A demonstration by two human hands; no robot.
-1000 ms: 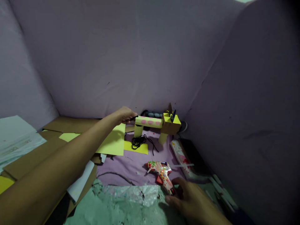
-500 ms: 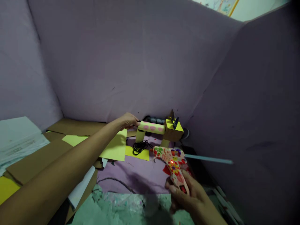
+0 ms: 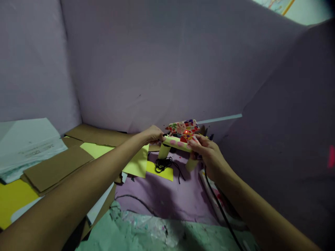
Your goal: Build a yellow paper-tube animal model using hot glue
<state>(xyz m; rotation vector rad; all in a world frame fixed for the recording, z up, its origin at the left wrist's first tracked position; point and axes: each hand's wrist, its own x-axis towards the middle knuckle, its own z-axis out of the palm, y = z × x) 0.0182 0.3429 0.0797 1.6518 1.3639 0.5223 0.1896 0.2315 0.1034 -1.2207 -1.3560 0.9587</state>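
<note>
My right hand (image 3: pixel 209 150) is wrapped round the handle of a flower-patterned glue gun (image 3: pixel 180 128), whose red light glows. A pale glue stick (image 3: pixel 221 119) sticks out of its back. The nozzle points left, above a yellow paper tube (image 3: pixel 176 142) with pink spots. My left hand (image 3: pixel 154 134) pinches a small black piece (image 3: pixel 164 135) at the tube's left end. The tube stands on yellow paper legs (image 3: pixel 164 151). Its box-shaped end at the right is mostly hidden behind the glue gun and my right hand.
A tangle of black cord (image 3: pixel 163 164) lies on a yellow paper strip (image 3: pixel 167 173) under the tube. Cardboard sheets (image 3: pixel 59 167) and yellow paper (image 3: pixel 137 162) are piled at left. The gun's black cable (image 3: pixel 220 205) trails down at right. Purple walls (image 3: pixel 157 69) surround the work area.
My right hand has lifted the glue gun up and forward, from in front of the figure to just above the tube. My left hand stays at the tube's left end. The view has shifted slightly.
</note>
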